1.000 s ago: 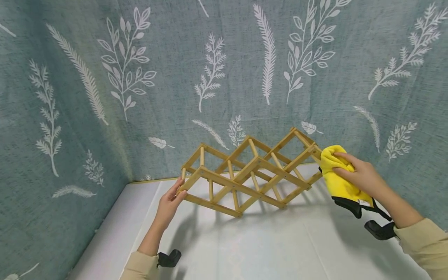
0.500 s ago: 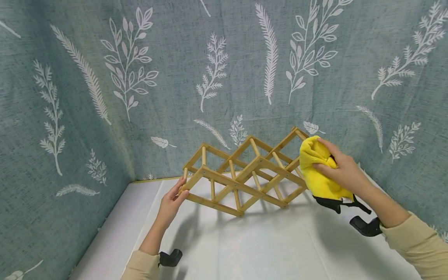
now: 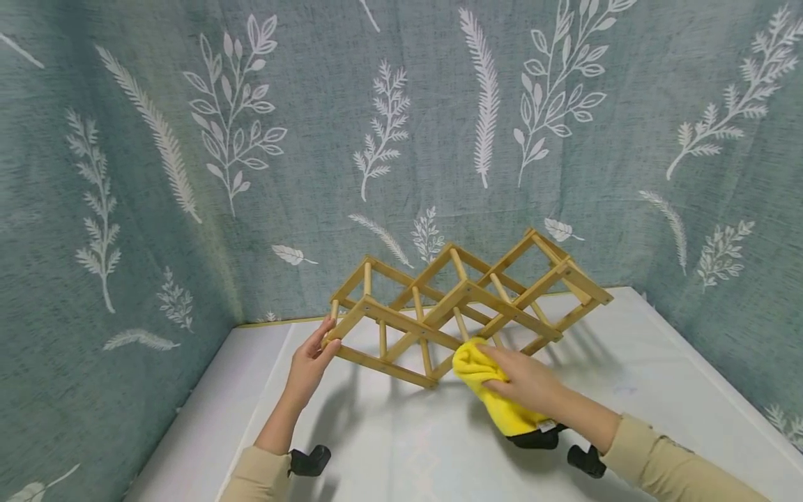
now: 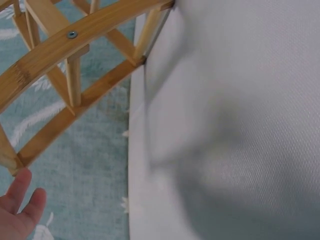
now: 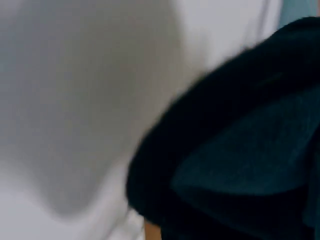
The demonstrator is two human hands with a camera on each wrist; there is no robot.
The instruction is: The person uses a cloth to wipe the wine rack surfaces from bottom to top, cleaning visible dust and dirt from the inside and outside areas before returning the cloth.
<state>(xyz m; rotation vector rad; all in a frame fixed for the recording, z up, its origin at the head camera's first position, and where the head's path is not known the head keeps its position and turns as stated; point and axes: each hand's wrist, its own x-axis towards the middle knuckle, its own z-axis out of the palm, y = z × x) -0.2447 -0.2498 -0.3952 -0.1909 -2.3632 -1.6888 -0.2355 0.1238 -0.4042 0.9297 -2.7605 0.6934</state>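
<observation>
A wooden lattice folding rack stands tilted above the white table, its right end higher, in the head view. My left hand grips its left end between thumb and fingers. In the left wrist view, two fingertips of that hand show at a corner of the rack. My right hand holds a bunched yellow cloth with black trim and a white tag. The cloth covers part of the rack's lower front, near the middle. Dark, blurred fabric fills much of the right wrist view.
The white tabletop lies under the rack and both forearms. Teal curtains with white leaf prints hang behind and at both sides. A black wrist device is on the left wrist, another on the right.
My right hand has carried the yellow cloth left and down from the rack's right end to its lower middle. That right end is now uncovered. The left hand keeps its grip.
</observation>
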